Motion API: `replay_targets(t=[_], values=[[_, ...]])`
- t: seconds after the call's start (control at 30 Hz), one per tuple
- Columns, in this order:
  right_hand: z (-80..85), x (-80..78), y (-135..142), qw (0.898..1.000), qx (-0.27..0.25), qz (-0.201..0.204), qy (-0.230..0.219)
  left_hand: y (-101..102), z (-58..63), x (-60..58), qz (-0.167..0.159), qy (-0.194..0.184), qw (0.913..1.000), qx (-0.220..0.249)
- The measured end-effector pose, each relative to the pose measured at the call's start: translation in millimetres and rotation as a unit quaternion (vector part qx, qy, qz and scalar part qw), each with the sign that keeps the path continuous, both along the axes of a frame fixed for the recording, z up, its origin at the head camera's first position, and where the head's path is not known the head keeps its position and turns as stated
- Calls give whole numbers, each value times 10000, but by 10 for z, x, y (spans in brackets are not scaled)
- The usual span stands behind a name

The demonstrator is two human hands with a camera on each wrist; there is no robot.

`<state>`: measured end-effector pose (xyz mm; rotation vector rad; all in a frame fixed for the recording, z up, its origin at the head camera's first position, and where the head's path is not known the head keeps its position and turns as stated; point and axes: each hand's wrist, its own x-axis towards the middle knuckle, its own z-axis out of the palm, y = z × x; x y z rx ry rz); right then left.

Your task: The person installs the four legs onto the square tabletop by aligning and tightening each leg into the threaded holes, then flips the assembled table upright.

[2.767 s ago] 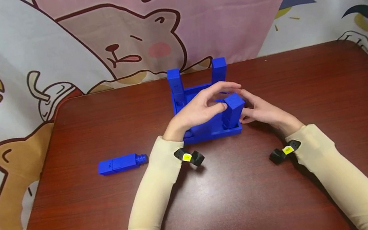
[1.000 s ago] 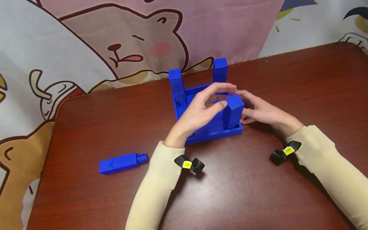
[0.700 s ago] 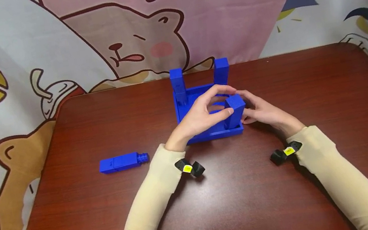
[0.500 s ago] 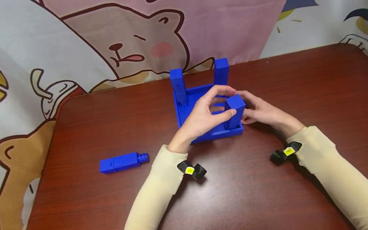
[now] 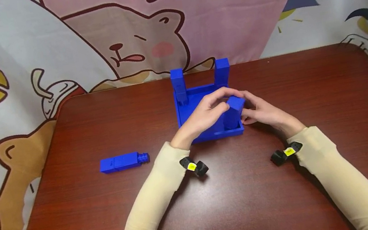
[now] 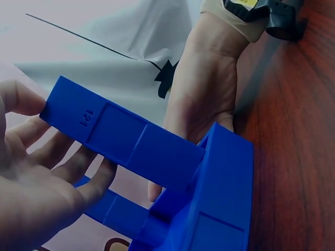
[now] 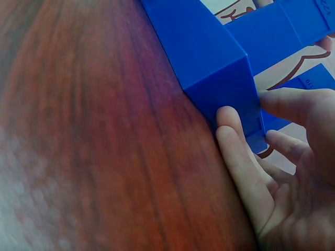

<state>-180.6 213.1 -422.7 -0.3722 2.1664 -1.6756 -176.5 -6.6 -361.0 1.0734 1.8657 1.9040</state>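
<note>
In the head view, a square blue post (image 5: 234, 112) stands at the front right corner of a shallow blue tray-like base (image 5: 215, 135). My left hand (image 5: 206, 114) pinches the top of this post, thumb on the near side and fingers beyond. The left wrist view shows the grip on the post (image 6: 120, 133), which has raised marks near its top. My right hand (image 5: 265, 113) holds the right side wall of the base, fingers along the wall (image 7: 225, 73) in the right wrist view. The post's lower end is hidden inside the base.
Two similar posts stand at the back left corner (image 5: 178, 85) and back right corner (image 5: 222, 71). Another loose post (image 5: 123, 162) lies on the brown table (image 5: 202, 218) at the left, its threaded end pointing right. A printed cloth (image 5: 224, 9) hangs behind.
My left thumb has shifted back on the post and its fingers have moved right round the far side. The post's top appears slightly turned. My right hand stays on the base.
</note>
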Motion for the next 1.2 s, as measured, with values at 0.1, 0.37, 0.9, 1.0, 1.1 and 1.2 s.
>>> replay_targets(t=[0.1,0.37,0.9,1.0,1.1,1.2], values=[[-5,1,2,10000,-32,-9,-41,10,-3,-20,-103,-85,9999,-60],[6,-1,0,10000,-7,-77,-54,52,-2,-28,-114,-477,9987,-160],[-5,-2,7,10000,13,17,-22,-11,4,20,206,365,9991,34],[-14,-13,10,10000,32,16,-2,-45,21,49,421,521,9978,8],[-16,-24,18,10000,70,49,-4,-59,36,92,738,782,9939,-265],[-5,-23,19,9998,153,84,-26,-55,37,130,995,1140,9858,-726]])
